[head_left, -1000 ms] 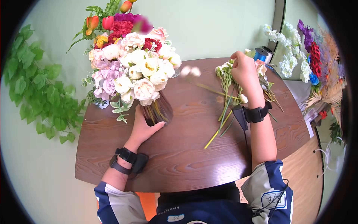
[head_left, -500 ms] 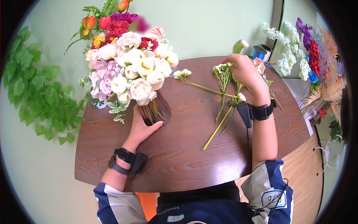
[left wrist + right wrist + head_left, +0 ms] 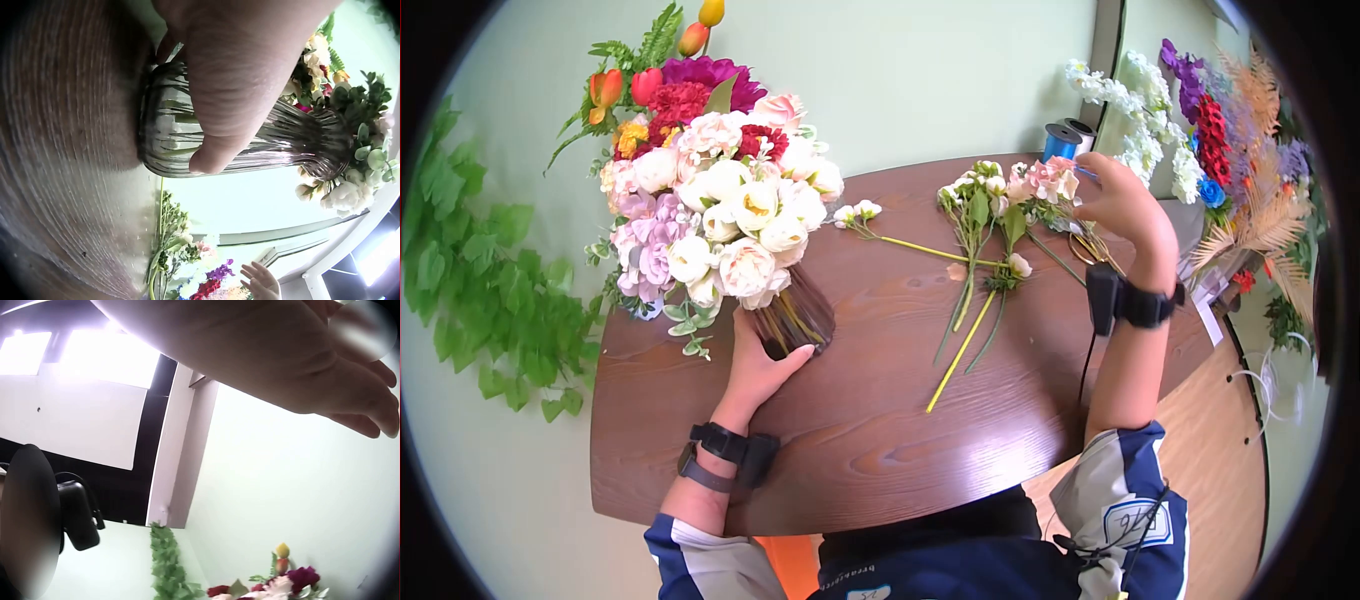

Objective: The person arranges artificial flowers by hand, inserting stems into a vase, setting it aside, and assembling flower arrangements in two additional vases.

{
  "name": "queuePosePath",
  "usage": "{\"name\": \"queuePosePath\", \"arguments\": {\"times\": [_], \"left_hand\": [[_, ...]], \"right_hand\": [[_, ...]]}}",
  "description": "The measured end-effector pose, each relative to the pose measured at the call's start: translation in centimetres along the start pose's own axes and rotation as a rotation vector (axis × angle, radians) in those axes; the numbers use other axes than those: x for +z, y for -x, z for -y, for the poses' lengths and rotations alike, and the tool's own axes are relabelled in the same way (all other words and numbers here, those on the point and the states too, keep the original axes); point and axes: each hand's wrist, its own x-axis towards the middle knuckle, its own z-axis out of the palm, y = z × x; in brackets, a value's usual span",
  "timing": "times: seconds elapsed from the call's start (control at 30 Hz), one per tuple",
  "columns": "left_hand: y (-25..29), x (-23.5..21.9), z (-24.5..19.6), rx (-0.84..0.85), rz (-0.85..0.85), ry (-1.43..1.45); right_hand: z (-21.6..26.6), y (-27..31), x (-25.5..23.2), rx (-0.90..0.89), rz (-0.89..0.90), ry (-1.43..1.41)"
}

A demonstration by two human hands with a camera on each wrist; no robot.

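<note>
My left hand grips the lower part of a ribbed glass vase, its thumb across the front. In the left wrist view, stems show through the glass of the vase. White roses, lilac blooms, red and purple flowers and tulips fill the vase. Over the right side of the table, my right hand is raised with loose fingers and nothing in it. In the left wrist view, the right hand has spread fingers. A pink flower head lies just left of it, beside white-budded stems.
A long stem with white buds lies toward the vase. A blue ribbon spool stands at the table's back edge. White blossom sprays and more colourful flowers are at the right. A leafy green vine hangs on the left wall.
My right hand has moved right, away from the white-budded stems, and its fingers have loosened. The white bud above it has gone from there. My left hand keeps hold of the vase.
</note>
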Motion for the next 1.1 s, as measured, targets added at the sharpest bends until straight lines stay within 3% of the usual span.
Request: {"name": "queuePosePath", "arguments": {"times": [0.03,0.1,0.17,0.33,0.43,0.5,0.53,0.6,0.63,0.7,0.77,0.83,0.9,1.1], "left_hand": [[0.0,0.0,0.0,0.003,0.008,0.008],[0.0,-0.1,-0.1,0.013,0.008,-0.039],[0.0,0.0,-0.3,0.003,0.013,-0.008],[0.0,-0.2,-0.7,-0.013,0.038,-0.014],[-0.1,-0.1,-0.2,0.034,0.033,-0.023],[-0.1,-0.2,-0.3,0.029,0.042,-0.020],[-0.1,-0.2,-0.4,0.027,0.042,-0.018],[0.0,-0.3,-0.7,0.014,0.050,-0.021],[0.0,-0.3,-0.8,0.001,0.059,-0.025],[0.0,-0.3,-0.5,-0.003,0.061,-0.038],[0.0,-0.4,-0.4,-0.009,0.068,-0.049],[0.0,-0.4,-0.3,-0.023,0.076,-0.029],[0.0,-0.4,-0.2,-0.016,0.068,-0.033],[0.1,-0.3,0.4,-0.029,0.068,-0.019]], "right_hand": [[-2.4,-1.0,1.2,0.009,-0.001,0.008],[-6.3,-2.4,3.8,0.265,0.057,0.291],[-6.5,-1.3,5.2,0.410,0.120,0.354],[-10.9,-0.5,10.6,0.412,0.137,0.215],[-11.1,-0.5,12.1,0.334,0.040,0.351],[-11.6,-0.8,12.6,0.307,-0.129,0.160],[-11.9,-0.8,12.6,0.307,-0.128,0.161],[-11.2,-0.6,11.6,0.223,-0.417,-0.041],[-11.1,-0.6,11.3,0.223,-0.416,-0.041],[-11.2,-0.6,11.0,0.259,-0.641,-0.205],[-11.3,-0.3,10.3,0.306,-0.666,-0.217],[-10.9,-0.1,9.4,0.330,-0.820,-0.248],[-11.8,-0.2,8.9,0.371,-0.817,-0.205],[-10.2,-0.5,9.5,0.253,-0.841,-0.262]]}}
